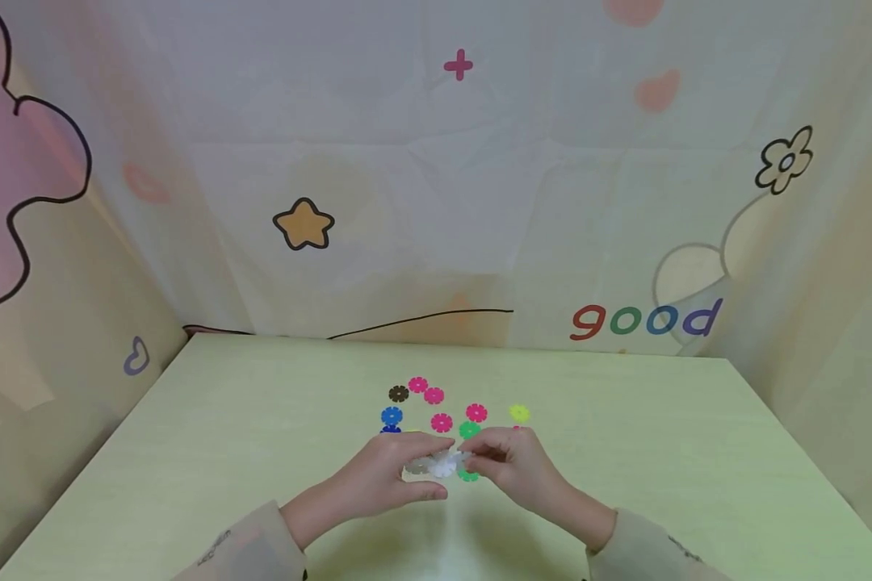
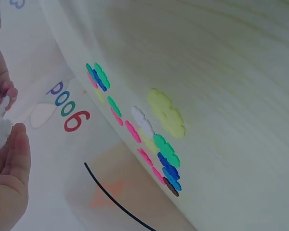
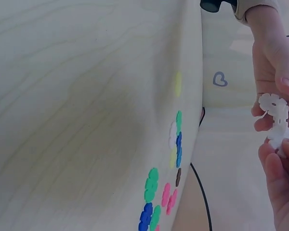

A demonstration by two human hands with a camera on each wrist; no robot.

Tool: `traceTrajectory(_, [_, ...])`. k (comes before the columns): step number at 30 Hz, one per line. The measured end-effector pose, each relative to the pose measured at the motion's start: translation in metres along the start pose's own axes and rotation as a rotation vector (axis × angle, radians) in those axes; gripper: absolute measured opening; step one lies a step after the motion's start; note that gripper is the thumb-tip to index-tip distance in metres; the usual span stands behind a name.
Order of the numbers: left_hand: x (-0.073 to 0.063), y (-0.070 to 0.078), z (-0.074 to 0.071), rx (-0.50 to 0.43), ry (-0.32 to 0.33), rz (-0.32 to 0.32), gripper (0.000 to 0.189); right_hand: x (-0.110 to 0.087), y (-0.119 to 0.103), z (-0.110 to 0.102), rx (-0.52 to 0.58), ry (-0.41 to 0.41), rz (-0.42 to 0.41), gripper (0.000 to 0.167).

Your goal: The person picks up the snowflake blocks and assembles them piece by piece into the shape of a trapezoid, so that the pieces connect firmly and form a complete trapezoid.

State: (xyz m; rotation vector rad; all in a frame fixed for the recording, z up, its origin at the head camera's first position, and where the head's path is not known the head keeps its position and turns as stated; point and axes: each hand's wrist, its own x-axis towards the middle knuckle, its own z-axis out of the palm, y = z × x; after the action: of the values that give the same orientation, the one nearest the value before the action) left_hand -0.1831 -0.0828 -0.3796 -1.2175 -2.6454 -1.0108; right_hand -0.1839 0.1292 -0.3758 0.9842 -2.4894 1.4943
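In the head view, my right hand (image 1: pixel 512 464) pinches a joined cluster of white notched plastic discs (image 1: pixel 443 463) between thumb and fingertips. The left hand (image 1: pixel 378 478) is around the other end of it, its fingers over the top and its thumb apart below. From the right wrist view, the white discs (image 3: pixel 279 120) stand at angles to one another, with the right hand (image 3: pixel 282 180) pinching the lower end. There the left hand (image 3: pixel 274 67) has its palm toward the cluster and its thumb clear of it. A green disc (image 1: pixel 468 476) lies beyond the hands, partly hidden.
More loose notched discs lie flat on the table (image 1: pixel 211 452) behind the hands: pink (image 1: pixel 442 422), blue (image 1: pixel 391 415), brown (image 1: pixel 398 394) and yellow (image 1: pixel 519 413). The left wrist view also has a single white disc (image 2: pixel 142 120) among them. A printed cloth (image 1: pixel 378 266) hangs behind the table.
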Motion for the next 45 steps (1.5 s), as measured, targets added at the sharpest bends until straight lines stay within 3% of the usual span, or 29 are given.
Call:
traceTrajectory(8, [0.001,-0.003,0.002,-0.021,-0.004,-0.044,0.045,0.004,0.004,0.009,0.050,0.003,0.010,0.013])
traceTrajectory(14, [-0.008,-0.014,-0.008,0.004,-0.004,-0.111,0.042,0.012,0.006,0.013,-0.021,-0.060,0.085,0.019])
traceTrajectory(16, [-0.014,-0.022,-0.014,0.026,0.018,-0.135,0.041,0.017,0.007,0.015,-0.044,-0.095,0.122,0.021])
traceTrajectory(21, [-0.030,-0.041,-0.031,0.045,0.064,-0.262,0.041,0.030,0.014,0.023,-0.054,-0.225,0.216,0.023])
traceTrajectory(24, [-0.039,-0.050,-0.039,0.059,0.076,-0.320,0.040,0.038,0.021,0.031,-0.085,-0.292,0.233,0.024])
traceTrajectory(34, [-0.058,-0.072,-0.055,0.078,0.097,-0.341,0.037,0.058,0.043,0.054,-0.205,-0.377,0.325,0.026])
traceTrajectory(45, [-0.061,-0.075,-0.059,0.075,0.091,-0.349,0.037,0.067,0.059,0.064,-0.323,-0.399,0.324,0.025])
